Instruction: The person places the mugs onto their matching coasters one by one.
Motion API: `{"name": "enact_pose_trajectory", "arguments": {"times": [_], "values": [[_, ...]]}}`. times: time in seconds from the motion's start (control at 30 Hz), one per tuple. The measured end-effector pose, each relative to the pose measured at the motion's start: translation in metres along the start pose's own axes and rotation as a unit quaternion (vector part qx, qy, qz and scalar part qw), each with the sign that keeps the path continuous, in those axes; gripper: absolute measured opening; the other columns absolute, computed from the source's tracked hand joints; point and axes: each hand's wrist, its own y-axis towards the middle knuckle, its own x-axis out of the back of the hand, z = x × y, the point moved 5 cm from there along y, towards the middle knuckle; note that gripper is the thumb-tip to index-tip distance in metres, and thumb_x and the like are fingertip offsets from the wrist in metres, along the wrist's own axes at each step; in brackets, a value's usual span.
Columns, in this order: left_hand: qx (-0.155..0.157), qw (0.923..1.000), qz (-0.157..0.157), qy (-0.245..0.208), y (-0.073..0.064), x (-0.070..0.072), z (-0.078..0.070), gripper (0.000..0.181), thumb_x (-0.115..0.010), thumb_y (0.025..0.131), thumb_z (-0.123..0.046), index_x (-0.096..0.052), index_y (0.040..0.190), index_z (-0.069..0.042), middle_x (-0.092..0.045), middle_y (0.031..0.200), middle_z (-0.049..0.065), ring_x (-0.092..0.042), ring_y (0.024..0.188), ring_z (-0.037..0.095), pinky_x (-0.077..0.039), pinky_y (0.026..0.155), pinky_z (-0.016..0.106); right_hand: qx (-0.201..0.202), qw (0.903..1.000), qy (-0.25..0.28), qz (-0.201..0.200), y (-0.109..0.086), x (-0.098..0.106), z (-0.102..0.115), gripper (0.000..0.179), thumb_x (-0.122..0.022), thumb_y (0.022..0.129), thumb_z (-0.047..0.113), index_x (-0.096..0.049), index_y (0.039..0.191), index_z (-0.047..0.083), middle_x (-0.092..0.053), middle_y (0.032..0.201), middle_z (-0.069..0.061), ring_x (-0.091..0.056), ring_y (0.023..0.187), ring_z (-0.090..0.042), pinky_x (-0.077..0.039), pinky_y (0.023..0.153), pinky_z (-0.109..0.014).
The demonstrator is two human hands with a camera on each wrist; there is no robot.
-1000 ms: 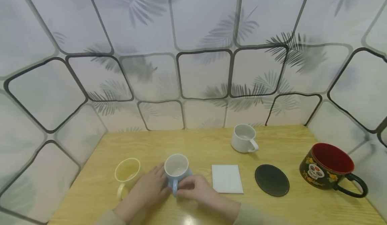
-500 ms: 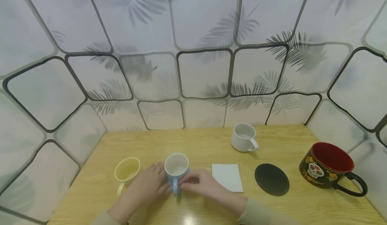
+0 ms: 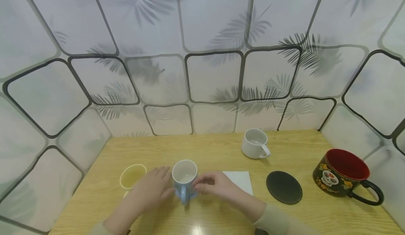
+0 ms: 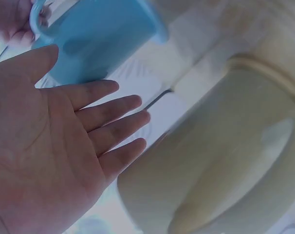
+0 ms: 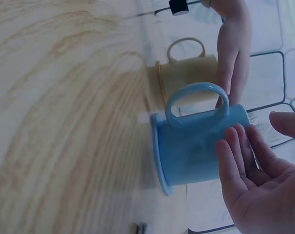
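Note:
A light blue mug (image 5: 196, 151) with a white inside stands upright on a thin blue coaster (image 5: 161, 165), its handle facing the person. To its left, my left hand (image 3: 154, 186) has its fingers spread and fairly straight, between the blue mug and a yellow mug (image 3: 133, 176). In the left wrist view its palm (image 4: 45, 141) shows bare. On the other side my right hand (image 3: 218, 185) is relaxed, fingertips right at the blue mug's side, thumb apart from it. The left arm covers part of the yellow mug's handle.
A white square coaster (image 3: 242, 179), partly under the right hand in view, lies right of the blue mug. Further right lies a black round coaster (image 3: 284, 187). A white mug (image 3: 253, 150) stands behind, and a large dark skull-patterned mug (image 3: 329, 178) by the right wall.
The right hand has let go beside the blue mug's handle and moved slightly up and right. The left hand has drawn a little left from the mug, which stays in place.

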Motion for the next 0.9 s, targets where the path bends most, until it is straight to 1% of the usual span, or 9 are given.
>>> {"name": "enact_pose_trajectory", "arguments": {"times": [0.13, 0.27, 0.33, 0.43, 0.53, 0.73, 0.9], "values": [[-0.002, 0.9998, -0.014, 0.011, -0.001, 0.012, 0.001, 0.06, -0.061, 0.106, -0.037, -0.056, 0.148, 0.005, -0.059, 0.151, 0.028, -0.056, 0.142, 0.046, -0.044, 0.121, 0.062, -0.002, 1.0, 0.009, 0.001, 0.0, 0.008, 0.004, 0.03, -0.069, 0.101, 0.017, -0.073, 0.118, -0.008, -0.077, 0.118, -0.022, -0.072, 0.102, -0.008, -0.065, 0.093, -0.033], [-0.002, 0.9991, -0.029, 0.03, -0.002, 0.023, 0.001, 0.061, -0.061, 0.106, -0.039, -0.055, 0.15, 0.003, -0.058, 0.153, 0.026, -0.056, 0.143, 0.044, -0.043, 0.122, 0.061, -0.019, 0.9997, 0.013, -0.008, -0.002, 0.018, 0.008, 0.032, -0.068, 0.102, 0.021, -0.073, 0.121, -0.004, -0.077, 0.118, -0.015, -0.073, 0.105, -0.013, -0.064, 0.097, -0.035], [-0.001, 0.9988, -0.033, 0.036, -0.003, 0.028, 0.0, 0.062, -0.061, 0.106, -0.04, -0.054, 0.151, 0.002, -0.057, 0.154, 0.025, -0.055, 0.144, 0.043, -0.043, 0.123, 0.06, -0.019, 0.9997, 0.01, -0.011, -0.002, 0.023, 0.01, 0.033, -0.068, 0.102, 0.022, -0.072, 0.123, -0.003, -0.077, 0.118, -0.014, -0.072, 0.105, -0.014, -0.064, 0.097, -0.035], [-0.004, 0.9981, -0.04, 0.048, -0.003, 0.032, -0.002, 0.063, -0.062, 0.106, -0.04, -0.053, 0.153, 0.001, -0.055, 0.157, 0.023, -0.054, 0.146, 0.042, -0.042, 0.124, 0.059, -0.011, 0.9998, 0.004, -0.015, -0.002, 0.031, 0.013, 0.034, -0.067, 0.103, 0.021, -0.071, 0.124, -0.004, -0.077, 0.118, -0.017, -0.072, 0.103, -0.014, -0.064, 0.096, -0.033], [-0.014, 0.997, -0.049, 0.058, -0.003, 0.036, -0.005, 0.063, -0.063, 0.105, -0.039, -0.053, 0.153, 0.0, -0.054, 0.158, 0.022, -0.054, 0.146, 0.041, -0.043, 0.124, 0.058, 0.0, 0.9999, 0.007, -0.014, -0.003, 0.039, 0.017, 0.035, -0.066, 0.104, 0.019, -0.069, 0.126, -0.008, -0.075, 0.121, -0.022, -0.072, 0.103, -0.014, -0.064, 0.096, -0.032], [-0.034, 0.9952, -0.062, 0.067, -0.003, 0.043, -0.015, 0.064, -0.065, 0.104, -0.04, -0.053, 0.152, 0.0, -0.054, 0.157, 0.023, -0.055, 0.145, 0.04, -0.044, 0.123, 0.058, 0.012, 0.9996, -0.002, -0.027, -0.006, 0.059, 0.024, 0.035, -0.064, 0.105, 0.019, -0.068, 0.127, -0.008, -0.076, 0.122, -0.021, -0.074, 0.104, -0.013, -0.064, 0.096, -0.031], [-0.044, 0.9938, -0.074, 0.07, -0.002, 0.047, -0.023, 0.064, -0.065, 0.103, -0.041, -0.054, 0.152, -0.001, -0.055, 0.157, 0.022, -0.056, 0.144, 0.039, -0.044, 0.123, 0.058, 0.014, 0.9992, -0.009, -0.035, -0.009, 0.073, 0.029, 0.038, -0.063, 0.106, 0.019, -0.066, 0.129, -0.011, -0.073, 0.126, -0.025, -0.075, 0.108, -0.019, -0.064, 0.099, -0.034]]}}
